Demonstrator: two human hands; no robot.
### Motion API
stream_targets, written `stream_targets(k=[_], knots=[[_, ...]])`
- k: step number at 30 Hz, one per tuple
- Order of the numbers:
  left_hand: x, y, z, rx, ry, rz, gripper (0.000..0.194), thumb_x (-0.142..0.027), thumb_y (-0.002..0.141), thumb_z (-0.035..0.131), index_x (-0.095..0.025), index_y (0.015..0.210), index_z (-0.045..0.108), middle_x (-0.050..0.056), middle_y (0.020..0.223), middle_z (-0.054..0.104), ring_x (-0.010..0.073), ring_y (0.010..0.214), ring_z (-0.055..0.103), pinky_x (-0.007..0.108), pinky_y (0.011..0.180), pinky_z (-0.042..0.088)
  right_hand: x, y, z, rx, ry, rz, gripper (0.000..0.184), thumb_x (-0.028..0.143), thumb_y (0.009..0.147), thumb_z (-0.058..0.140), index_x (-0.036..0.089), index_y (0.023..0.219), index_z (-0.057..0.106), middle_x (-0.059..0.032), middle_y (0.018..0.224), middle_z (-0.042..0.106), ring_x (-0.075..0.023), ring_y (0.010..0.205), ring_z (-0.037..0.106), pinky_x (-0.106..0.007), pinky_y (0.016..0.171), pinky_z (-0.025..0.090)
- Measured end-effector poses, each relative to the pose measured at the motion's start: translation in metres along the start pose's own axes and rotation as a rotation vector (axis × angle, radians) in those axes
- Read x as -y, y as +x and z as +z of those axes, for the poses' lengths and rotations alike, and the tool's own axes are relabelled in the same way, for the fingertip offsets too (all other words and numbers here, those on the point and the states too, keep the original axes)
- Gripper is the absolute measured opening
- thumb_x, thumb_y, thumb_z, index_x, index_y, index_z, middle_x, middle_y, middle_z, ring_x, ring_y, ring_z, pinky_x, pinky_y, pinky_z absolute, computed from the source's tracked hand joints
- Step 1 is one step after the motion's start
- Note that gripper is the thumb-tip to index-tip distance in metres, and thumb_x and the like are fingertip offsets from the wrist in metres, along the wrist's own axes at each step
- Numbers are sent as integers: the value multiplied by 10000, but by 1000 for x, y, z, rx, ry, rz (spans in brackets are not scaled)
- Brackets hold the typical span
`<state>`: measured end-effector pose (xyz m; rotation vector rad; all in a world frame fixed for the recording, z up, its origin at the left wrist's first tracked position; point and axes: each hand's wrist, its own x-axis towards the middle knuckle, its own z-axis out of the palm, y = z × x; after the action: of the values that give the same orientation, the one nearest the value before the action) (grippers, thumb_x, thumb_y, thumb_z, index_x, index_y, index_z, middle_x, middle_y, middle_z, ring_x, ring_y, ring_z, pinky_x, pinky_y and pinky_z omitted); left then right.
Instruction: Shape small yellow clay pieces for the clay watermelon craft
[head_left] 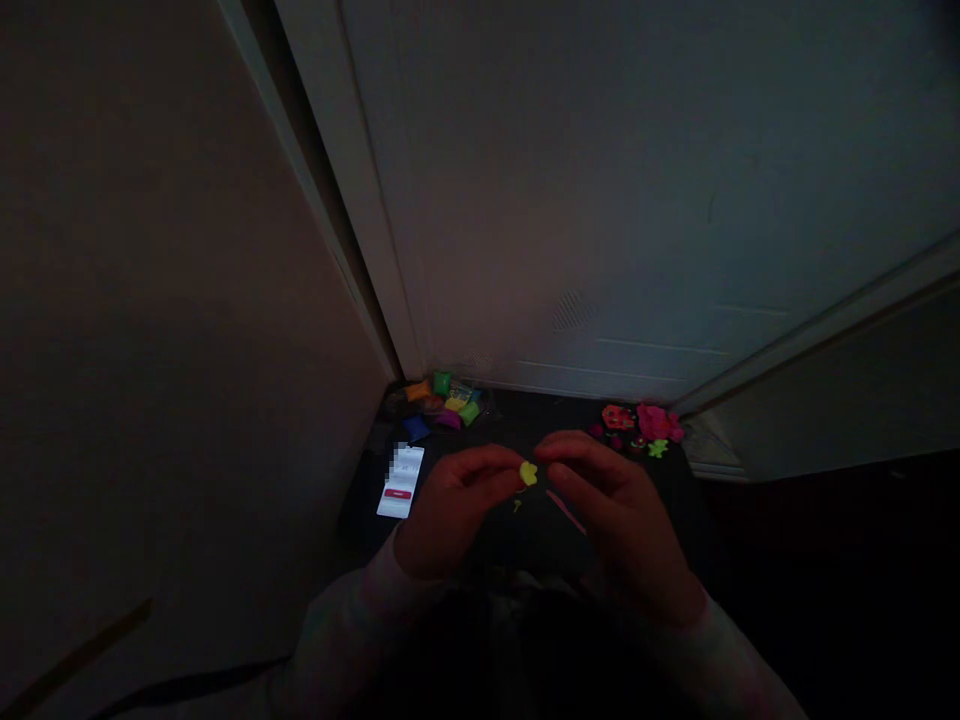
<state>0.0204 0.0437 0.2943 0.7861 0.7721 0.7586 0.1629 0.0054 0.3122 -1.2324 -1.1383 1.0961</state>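
Note:
Between the thumb and finger of my left hand is a small yellow flower-shaped piece of clay with rounded lobes. Just to the right of it is my right hand, fingers curved and a little apart, with nothing visible in them. Below the hands, a tiny yellow piece lies on the dark table. A thin pink strip rests by my right thumb and is partly hidden by that hand. The light is dim, so fine detail is hard to see.
Several coloured clay packets lie at the table's back left. A lit phone is left of my hands. Pink and red shaped clay pieces and a bright green one sit at the back right. A pale wall stands behind.

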Motion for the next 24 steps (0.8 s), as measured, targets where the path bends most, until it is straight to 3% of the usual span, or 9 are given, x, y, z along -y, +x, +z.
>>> stream_targets(k=[8,13,16,24], knots=[[3,1,-9,97,275,172,59,-190,710,623,-175,724,678,1,785,637,114,756,557,236,715,413,5,-1,0,94,-223,-56,48,230,734,614,238,773,642,-2,825,615,-144,816,561,-275,709,427],[2,1,-7,5,345,227,94,-200,684,646,-183,775,668,1,764,622,111,722,541,237,686,414,2,0,0,79,-189,-37,24,224,751,594,231,749,617,5,828,601,-132,805,552,-261,698,412],[0,1,-5,17,331,314,93,-159,655,661,-190,742,662,1,789,611,116,756,547,239,711,417,0,1,2,56,-138,-24,22,237,760,584,232,749,603,13,830,590,-121,799,545,-247,699,409],[-4,0,-7,18,357,309,29,-168,682,626,-175,679,654,18,760,604,123,727,546,254,703,423,-3,-1,-3,90,-171,0,84,272,754,594,235,828,604,-1,837,600,-136,786,559,-262,687,440]])
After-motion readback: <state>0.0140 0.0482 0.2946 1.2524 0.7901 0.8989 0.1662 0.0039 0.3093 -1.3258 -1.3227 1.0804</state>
